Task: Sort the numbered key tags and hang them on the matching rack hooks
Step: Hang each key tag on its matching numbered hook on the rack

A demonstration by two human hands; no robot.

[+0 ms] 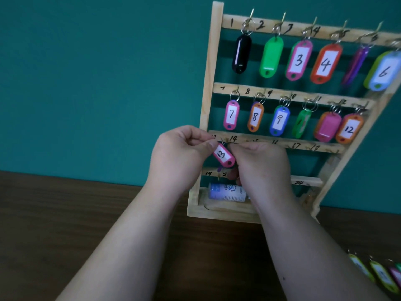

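Observation:
A wooden rack (206,88) with numbered rails and hooks stands on the table against the teal wall. Tags hang on its top two rows, among them 3 (299,60), 4 (325,63), 7 (231,115) and 12 (349,129). A pink tag marked 13 (224,155) is held tilted at the left end of the third rail, by the label 13. My left hand (180,155) pinches the tag's top between thumb and forefinger. My right hand (260,164) pinches at its ring beside the hook; the ring and hook are mostly hidden.
A white and blue cylinder (226,192) lies in the rack's base tray (195,210). Several loose tags (377,273) lie on the dark wooden table at the lower right. The rail below carries labels 19 and 24.

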